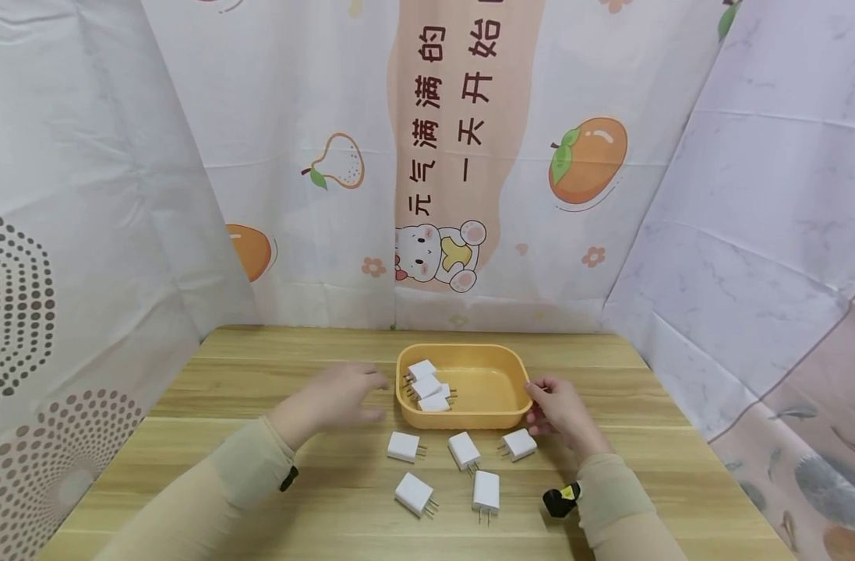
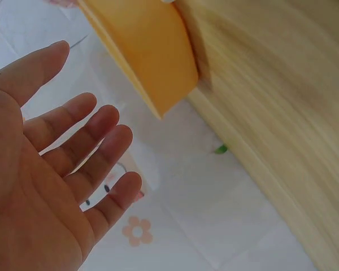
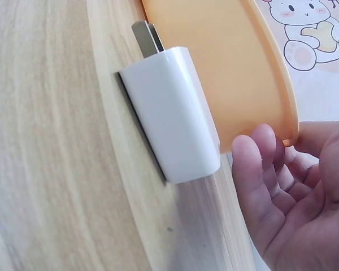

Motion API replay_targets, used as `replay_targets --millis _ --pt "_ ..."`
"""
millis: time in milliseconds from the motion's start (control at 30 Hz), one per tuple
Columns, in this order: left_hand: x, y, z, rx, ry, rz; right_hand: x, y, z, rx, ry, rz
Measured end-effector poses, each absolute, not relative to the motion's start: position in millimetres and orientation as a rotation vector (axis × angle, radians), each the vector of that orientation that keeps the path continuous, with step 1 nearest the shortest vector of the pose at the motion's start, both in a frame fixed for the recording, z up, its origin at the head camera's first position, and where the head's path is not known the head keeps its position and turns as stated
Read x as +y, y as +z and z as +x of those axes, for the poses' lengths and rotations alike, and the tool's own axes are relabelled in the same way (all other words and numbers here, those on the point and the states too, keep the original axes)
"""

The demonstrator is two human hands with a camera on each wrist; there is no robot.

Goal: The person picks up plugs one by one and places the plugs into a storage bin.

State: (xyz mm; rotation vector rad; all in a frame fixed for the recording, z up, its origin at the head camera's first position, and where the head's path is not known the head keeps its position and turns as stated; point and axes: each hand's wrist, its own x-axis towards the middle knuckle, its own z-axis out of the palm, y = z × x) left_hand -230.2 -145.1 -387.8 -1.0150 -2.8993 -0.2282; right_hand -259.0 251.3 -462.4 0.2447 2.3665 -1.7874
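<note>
An orange tray (image 1: 486,387) sits mid-table with three white plug chargers (image 1: 427,387) in its left end. Several more white chargers (image 1: 464,450) lie on the wood in front of it. My left hand (image 1: 371,393) hovers just left of the tray, empty; the left wrist view shows its fingers (image 2: 101,130) straight and apart from the tray wall (image 2: 147,51). My right hand (image 1: 539,401) grips the tray's right rim, fingers (image 3: 260,169) curled under the edge of the tray (image 3: 226,68). One charger (image 3: 172,113) lies close beside that hand.
The wooden table (image 1: 259,366) is walled on three sides by printed curtains (image 1: 441,156). A small black and yellow object (image 1: 562,500) sits by my right wrist. Bare wood lies left of the tray.
</note>
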Motion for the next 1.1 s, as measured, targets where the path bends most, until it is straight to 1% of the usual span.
replay_targets --millis 567,767,1100 --pt "-132.9 -420.6 -219.2 -2.863 -0.181 -1.177 249.7 -461.3 -259.1 2.368 -1.791 0.252" --pt "-126.3 -435.3 -219.0 -2.957 -0.201 -1.189 249.4 -460.2 -258.9 2.369 -1.787 0.251" --pt "-112.0 -454.0 -222.1 -3.011 -0.036 -1.179 249.9 -461.5 -259.2 2.362 -1.787 0.259"
